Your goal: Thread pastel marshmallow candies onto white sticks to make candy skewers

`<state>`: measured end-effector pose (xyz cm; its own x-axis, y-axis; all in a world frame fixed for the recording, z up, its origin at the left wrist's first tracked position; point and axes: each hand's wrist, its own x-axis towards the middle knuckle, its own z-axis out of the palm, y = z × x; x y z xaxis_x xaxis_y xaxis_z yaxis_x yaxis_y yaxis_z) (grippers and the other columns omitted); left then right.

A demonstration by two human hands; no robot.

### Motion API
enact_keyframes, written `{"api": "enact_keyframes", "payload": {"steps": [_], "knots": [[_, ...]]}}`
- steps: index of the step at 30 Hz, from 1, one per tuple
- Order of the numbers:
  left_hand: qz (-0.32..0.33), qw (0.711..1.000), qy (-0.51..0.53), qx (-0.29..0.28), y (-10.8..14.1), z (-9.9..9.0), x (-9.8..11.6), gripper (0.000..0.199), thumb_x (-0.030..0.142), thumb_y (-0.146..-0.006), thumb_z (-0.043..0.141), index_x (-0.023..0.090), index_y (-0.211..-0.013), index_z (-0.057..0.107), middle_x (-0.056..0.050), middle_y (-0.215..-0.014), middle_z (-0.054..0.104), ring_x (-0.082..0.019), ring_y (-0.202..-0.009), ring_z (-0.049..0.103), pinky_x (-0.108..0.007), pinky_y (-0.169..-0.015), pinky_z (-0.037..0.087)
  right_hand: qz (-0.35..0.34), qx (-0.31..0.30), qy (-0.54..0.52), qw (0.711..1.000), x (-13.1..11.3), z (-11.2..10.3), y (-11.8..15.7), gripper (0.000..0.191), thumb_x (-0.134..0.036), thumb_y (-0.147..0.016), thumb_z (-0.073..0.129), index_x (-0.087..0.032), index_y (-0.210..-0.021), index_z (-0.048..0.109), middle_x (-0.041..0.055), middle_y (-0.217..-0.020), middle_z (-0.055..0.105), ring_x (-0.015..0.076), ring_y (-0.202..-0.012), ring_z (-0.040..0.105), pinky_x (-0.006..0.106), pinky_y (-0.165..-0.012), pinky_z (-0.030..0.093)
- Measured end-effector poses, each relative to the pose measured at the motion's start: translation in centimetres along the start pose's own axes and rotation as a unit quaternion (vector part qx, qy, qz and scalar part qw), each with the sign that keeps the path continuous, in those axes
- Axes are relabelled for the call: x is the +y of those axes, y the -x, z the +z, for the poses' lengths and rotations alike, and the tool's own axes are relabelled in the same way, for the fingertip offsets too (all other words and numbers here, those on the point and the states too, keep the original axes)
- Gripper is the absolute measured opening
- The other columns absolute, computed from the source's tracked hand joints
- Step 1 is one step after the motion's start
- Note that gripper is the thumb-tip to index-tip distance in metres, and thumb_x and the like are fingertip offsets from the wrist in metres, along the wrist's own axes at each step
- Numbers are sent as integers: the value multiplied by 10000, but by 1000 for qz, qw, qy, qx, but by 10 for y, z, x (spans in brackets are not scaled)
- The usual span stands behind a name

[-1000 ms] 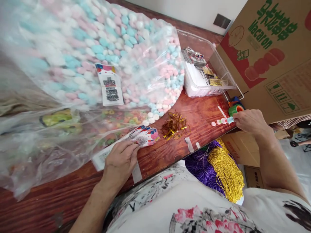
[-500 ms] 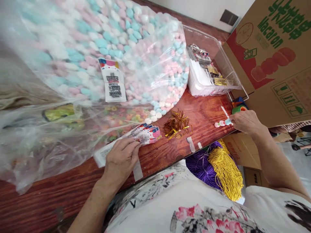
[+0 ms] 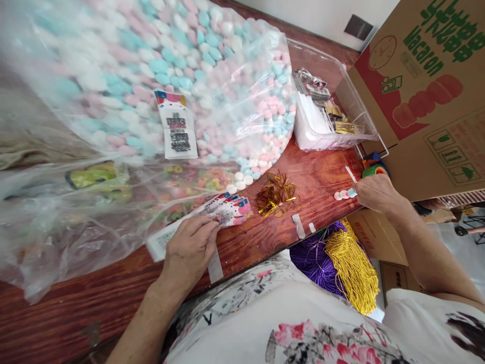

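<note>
- The left hand (image 3: 191,242) lies low over the tabletop (image 3: 316,169), with bent fingers touching a fan of little printed packets (image 3: 235,210). I cannot tell if it pinches them or just rests on them.
- The packets spread out to the right of that hand, with their red, blue and yellow ends showing.
- The right hand (image 3: 375,192) is at the right end of the tabletop. Its fingers are curled tight around one end of a short row of candies (image 3: 344,194).
- The row pokes out to the left of that hand, pink bits first and a blue bit by the fingers.
- A green tape roll (image 3: 373,171) is just past the right hand, on the far side.
- A messy pile of gold ties (image 3: 278,194) lies between the two hands, near the packets.
- A huge clear bag (image 3: 227,108) full of pink, white and blue candies fills the far left. A stack of packets (image 3: 180,134) lies on top of it.
- Another clear bag (image 3: 125,222), with orange and green candies, is left of the fan.
- A see-through bin (image 3: 346,137) is at the far right, with packets and gold things inside. A big cardboard box (image 3: 420,136) stands to its right.
- Purple and gold strings (image 3: 352,270) are past the near edge of the tabletop.
</note>
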<state>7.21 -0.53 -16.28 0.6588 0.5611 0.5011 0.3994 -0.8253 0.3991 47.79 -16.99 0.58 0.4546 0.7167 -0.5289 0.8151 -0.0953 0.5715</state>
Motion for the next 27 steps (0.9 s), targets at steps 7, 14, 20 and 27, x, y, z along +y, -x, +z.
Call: {"api": "enact_keyframes", "payload": {"steps": [7, 14, 20, 27], "knots": [[-3, 1000, 10, 9, 3, 1, -2, 103, 212, -894, 590, 188, -910, 690, -85, -938, 695, -237, -913, 658, -384, -851, 564, -1, 23, -8, 1000, -3, 11, -1, 287, -110, -829, 461, -126, -939, 725, 176, -955, 758, 279, -859, 717, 292, -603, 313], [-2, 1000, 21, 22, 3, 3, -3, 116, 234, -897, 582, 205, -904, 694, -68, -942, 699, -231, -907, 667, -390, -859, 570, 30, 55, -38, 997, -1, 26, 3, 302, -136, -834, 426, -141, -934, 711, 150, -980, 751, 275, -848, 705, 299, -573, 283], [-4, 999, 49, 3, 4, 0, -2, 140, 217, -898, 558, 205, -931, 693, -74, -968, 692, -230, -944, 657, -393, -863, 570, 37, 86, -40, 995, 2, 15, 22, 286, -188, -875, 425, -171, -884, 710, 118, -939, 762, 253, -832, 691, 304, -559, 224], [-9, 998, 66, -2, 2, -7, 1, 180, 145, -905, 516, 176, -908, 693, -83, -944, 685, -196, -906, 647, -347, -834, 557, -10, 79, -37, 996, -15, 8, 19, 263, -190, -862, 455, -181, -876, 718, 136, -888, 758, 281, -784, 688, 308, -585, 293]]}}
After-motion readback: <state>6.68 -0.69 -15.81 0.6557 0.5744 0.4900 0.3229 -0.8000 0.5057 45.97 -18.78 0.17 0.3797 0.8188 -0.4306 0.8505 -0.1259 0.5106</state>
